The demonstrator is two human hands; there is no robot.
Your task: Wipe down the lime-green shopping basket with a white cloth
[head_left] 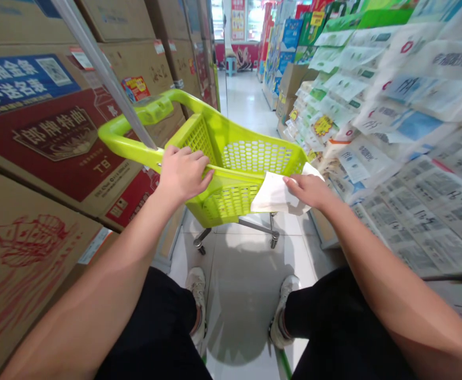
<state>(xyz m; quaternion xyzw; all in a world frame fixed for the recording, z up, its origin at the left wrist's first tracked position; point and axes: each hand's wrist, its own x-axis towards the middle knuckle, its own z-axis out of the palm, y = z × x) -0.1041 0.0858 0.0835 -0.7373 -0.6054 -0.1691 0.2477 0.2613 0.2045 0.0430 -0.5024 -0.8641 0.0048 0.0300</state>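
A lime-green shopping cart (250, 145) with perforated basket walls stands sideways in front of me on grey legs with casters. My left hand (184, 171) is closed over the near rim of its basket, close to the handle end. In my right hand (308, 191) is a white cloth (274, 194), pinched between thumb and fingers and draped over the rim at the cart's right end. Part of the cloth shows beyond the hand; whether it is fabric or thick paper is hard to tell. A grey metal pole (104, 74) slants down to the handle side.
Stacked cardboard cartons (49, 142) wall the left side. Packs of tissue (373, 105) are piled along the right, with a brown box (290, 89) further back. Tiled floor (247, 105) runs down the aisle to a blue stool (231, 65). My shoes (197, 301) flank the cart's near side.
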